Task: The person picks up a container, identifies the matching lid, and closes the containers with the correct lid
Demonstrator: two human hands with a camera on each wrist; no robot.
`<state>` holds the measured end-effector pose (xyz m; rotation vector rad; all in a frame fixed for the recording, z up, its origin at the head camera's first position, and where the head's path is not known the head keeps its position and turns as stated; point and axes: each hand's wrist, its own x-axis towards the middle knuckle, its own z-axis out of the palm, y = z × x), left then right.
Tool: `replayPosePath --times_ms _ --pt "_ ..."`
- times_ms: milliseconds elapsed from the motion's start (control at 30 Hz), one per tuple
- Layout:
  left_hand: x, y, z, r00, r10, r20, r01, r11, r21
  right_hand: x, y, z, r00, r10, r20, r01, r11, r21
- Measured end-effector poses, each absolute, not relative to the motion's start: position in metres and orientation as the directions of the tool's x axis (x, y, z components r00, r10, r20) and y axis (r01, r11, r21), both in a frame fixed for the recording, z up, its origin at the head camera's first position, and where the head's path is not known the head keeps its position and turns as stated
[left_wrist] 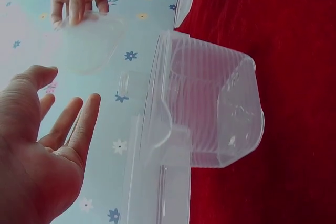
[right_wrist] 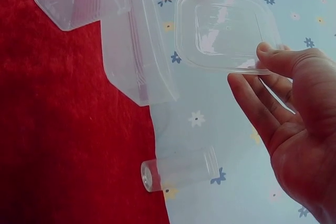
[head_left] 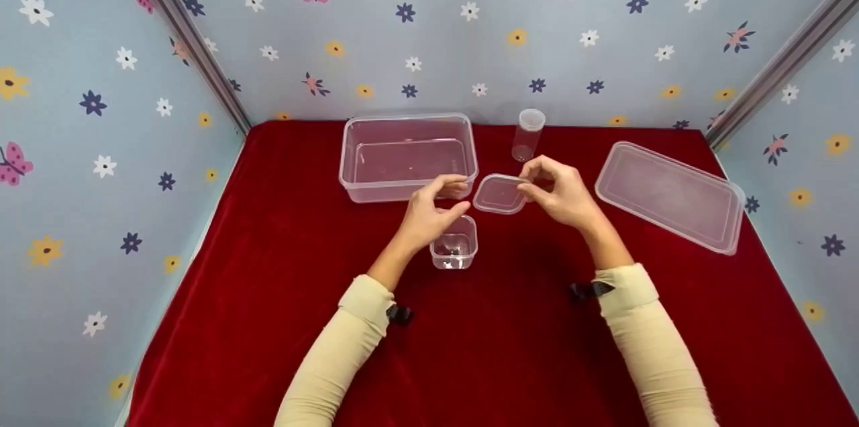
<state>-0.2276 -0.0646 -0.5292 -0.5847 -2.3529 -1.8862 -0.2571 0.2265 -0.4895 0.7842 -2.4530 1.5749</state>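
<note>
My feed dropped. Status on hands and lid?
Right hand pinches small lid. Left hand open, above small tub. Nothing between them.

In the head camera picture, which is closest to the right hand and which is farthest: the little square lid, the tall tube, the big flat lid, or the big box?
From the right hand:
1. Small square lid, pinched in its fingers, just to its left.
2. Tall tube, standing just behind the hand.
3. Big flat lid, lying to its right.
4. Big box, behind and to its left.
Three and four are nearly a tie.
</note>
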Motion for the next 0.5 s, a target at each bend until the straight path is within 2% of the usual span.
replayPosePath --times_ms 333,500 --pt "-0.228 -0.055 -0.528 -0.914 0.226 0.337 0.371 0.128 0.920 -0.257 0.212 -0.491 -0.825 -0.392 0.408 -0.541 0.336 -0.771" --pt "-0.228 -0.052 -0.528 -0.916 0.191 0.354 0.384 0.151 0.911 -0.256 0.207 -0.493 -0.820 -0.402 0.407 -0.546 0.337 -0.767"
